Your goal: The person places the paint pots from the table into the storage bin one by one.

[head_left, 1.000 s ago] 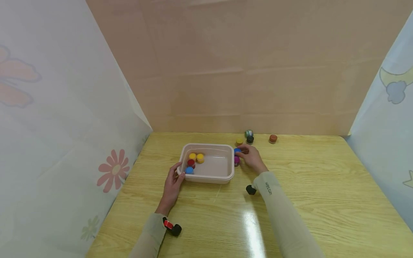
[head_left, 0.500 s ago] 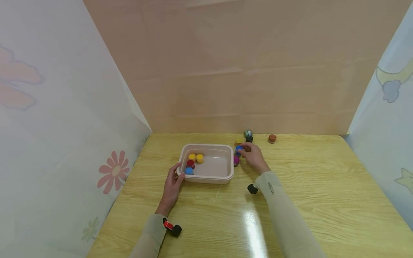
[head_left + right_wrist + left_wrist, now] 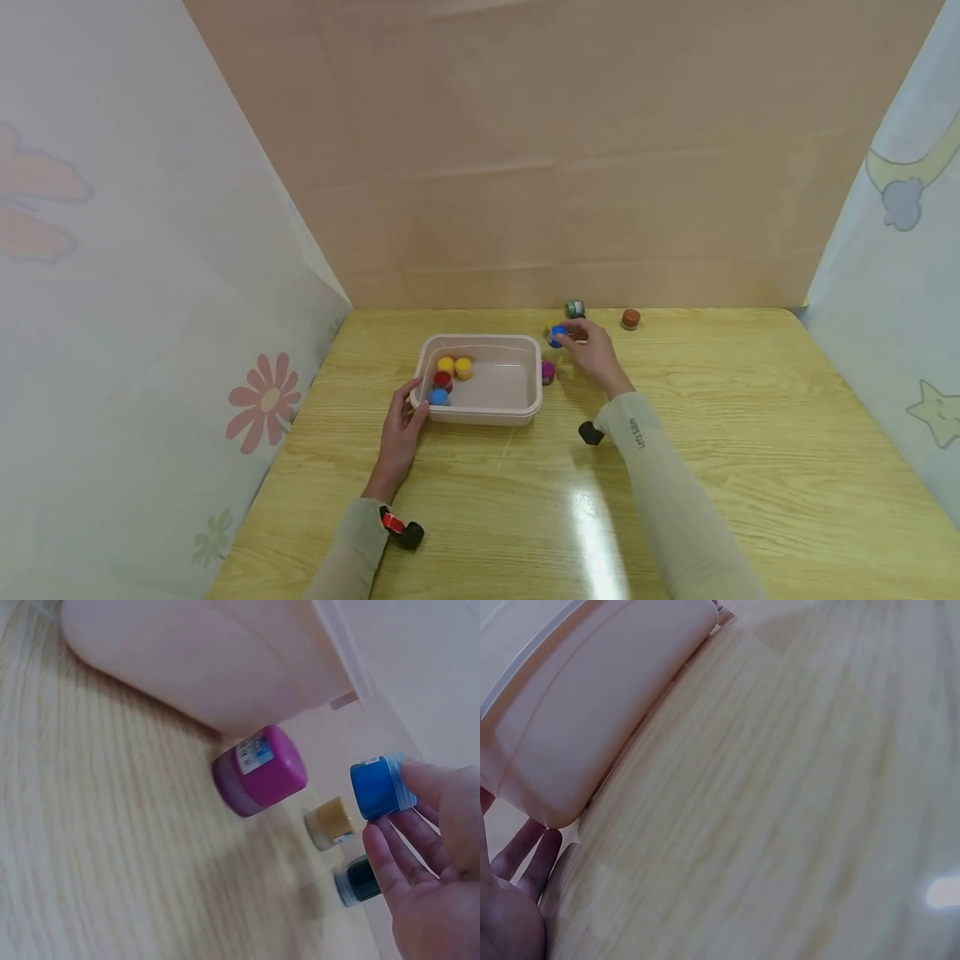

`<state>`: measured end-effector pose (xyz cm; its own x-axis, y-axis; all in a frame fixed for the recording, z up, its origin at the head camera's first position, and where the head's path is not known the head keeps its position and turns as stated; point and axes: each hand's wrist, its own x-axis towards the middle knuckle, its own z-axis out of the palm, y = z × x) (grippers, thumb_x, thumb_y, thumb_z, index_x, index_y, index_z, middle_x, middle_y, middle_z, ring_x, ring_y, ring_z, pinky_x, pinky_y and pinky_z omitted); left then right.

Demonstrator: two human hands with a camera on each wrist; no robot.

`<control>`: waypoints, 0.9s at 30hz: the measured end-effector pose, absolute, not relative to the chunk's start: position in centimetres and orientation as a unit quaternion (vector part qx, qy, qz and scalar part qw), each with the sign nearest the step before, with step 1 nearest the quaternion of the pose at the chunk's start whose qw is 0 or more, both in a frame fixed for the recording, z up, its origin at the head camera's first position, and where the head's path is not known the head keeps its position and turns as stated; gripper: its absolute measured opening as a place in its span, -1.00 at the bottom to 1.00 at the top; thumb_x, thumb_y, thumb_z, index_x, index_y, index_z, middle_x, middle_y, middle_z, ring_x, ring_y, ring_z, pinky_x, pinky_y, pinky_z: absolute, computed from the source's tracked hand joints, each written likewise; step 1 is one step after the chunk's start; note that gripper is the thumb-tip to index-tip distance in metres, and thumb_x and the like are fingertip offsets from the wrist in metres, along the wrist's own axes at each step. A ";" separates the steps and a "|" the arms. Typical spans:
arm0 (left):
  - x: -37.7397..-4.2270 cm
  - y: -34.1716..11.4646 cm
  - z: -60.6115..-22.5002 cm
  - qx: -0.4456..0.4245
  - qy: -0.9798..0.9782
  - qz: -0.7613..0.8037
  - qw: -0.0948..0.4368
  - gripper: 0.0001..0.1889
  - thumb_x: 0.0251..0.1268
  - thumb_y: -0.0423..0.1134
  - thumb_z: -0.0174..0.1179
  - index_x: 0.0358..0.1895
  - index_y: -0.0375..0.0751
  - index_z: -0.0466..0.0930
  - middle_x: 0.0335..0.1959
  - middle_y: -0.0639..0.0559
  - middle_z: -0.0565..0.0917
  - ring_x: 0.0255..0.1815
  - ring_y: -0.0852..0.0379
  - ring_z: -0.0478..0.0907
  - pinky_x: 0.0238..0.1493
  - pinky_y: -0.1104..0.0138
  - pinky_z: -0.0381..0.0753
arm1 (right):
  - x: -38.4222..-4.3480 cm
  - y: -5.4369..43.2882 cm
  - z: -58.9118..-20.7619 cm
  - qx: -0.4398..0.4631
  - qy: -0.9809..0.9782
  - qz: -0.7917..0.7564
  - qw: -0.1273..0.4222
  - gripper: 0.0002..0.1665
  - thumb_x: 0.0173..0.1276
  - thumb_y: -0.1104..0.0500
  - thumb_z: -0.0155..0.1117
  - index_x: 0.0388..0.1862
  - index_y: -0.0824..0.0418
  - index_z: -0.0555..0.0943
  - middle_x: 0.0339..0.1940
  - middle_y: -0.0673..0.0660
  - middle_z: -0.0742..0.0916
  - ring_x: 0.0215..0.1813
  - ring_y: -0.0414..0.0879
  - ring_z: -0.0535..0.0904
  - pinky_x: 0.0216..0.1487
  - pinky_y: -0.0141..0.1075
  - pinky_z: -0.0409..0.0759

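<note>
My right hand (image 3: 597,357) pinches a small blue-lidded paint jar (image 3: 557,336) between thumb and fingertips, raised over the table. The right wrist view shows the same blue jar (image 3: 382,786) tilted. A purple-lidded jar (image 3: 548,372) stands beside the right wall of a pale pink plastic box (image 3: 501,415). At the box's near left corner my left hand (image 3: 400,429) holds it, thumb at the front rim and fingers along the left side. Inside the box lie yellow jars (image 3: 463,368), a red jar (image 3: 442,382) and a light blue jar (image 3: 438,397).
Behind the right hand are a green jar (image 3: 574,309) lying on its side, a dark jar (image 3: 360,882) and a yellow jar (image 3: 330,823). Further right stands a brown-orange jar (image 3: 631,318). A brown paper wall (image 3: 480,208) rises at the table's (image 3: 465,517) back edge.
My right hand has lifted the blue jar from beside the purple one and carried it slightly away from me. The left hand and the box have stayed put.
</note>
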<state>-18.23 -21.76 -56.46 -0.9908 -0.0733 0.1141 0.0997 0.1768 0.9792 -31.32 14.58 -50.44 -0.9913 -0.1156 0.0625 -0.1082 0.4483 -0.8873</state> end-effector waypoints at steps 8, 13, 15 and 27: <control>-18.1 -21.9 -56.5 -0.009 -0.768 -0.636 0.072 -0.51 0.62 -0.02 0.10 0.52 0.21 0.30 0.63 0.04 0.22 0.52 -0.09 0.38 0.43 -0.03 0.42 | -31.5 14.1 -49.0 -0.073 0.832 -0.550 -0.021 -0.50 0.59 0.09 0.24 0.38 0.30 0.53 0.27 0.33 0.65 0.32 0.22 0.55 0.39 0.07 0.51; -18.2 -22.0 -56.5 -0.011 -0.772 -0.630 0.080 -0.53 0.63 -0.01 0.09 0.50 0.24 0.32 0.62 0.06 0.24 0.50 -0.08 0.40 0.37 0.12 0.48 | -31.3 13.2 -47.9 -0.086 0.815 -0.573 -0.025 -0.49 0.57 0.12 0.26 0.37 0.35 0.52 0.23 0.35 0.64 0.29 0.22 0.55 0.39 0.05 0.51; -18.2 -22.0 -56.6 -0.011 -0.773 -0.630 0.080 -0.53 0.63 -0.02 0.08 0.50 0.24 0.32 0.62 0.05 0.24 0.50 -0.09 0.40 0.38 0.08 0.47 | -31.2 12.7 -47.6 -0.091 0.812 -0.576 -0.021 -0.49 0.57 0.13 0.26 0.37 0.35 0.52 0.23 0.35 0.64 0.28 0.21 0.56 0.36 0.04 0.54; -18.3 -21.9 -56.5 -0.012 -0.768 -0.636 0.076 -0.53 0.63 -0.04 0.09 0.51 0.22 0.32 0.63 0.00 0.22 0.51 -0.17 0.38 0.43 -0.15 0.38 | -30.1 8.8 -46.2 -0.122 0.815 -0.567 0.001 -0.51 0.57 0.07 0.27 0.35 0.26 0.55 0.24 0.26 0.67 0.30 0.17 0.57 0.37 0.06 0.53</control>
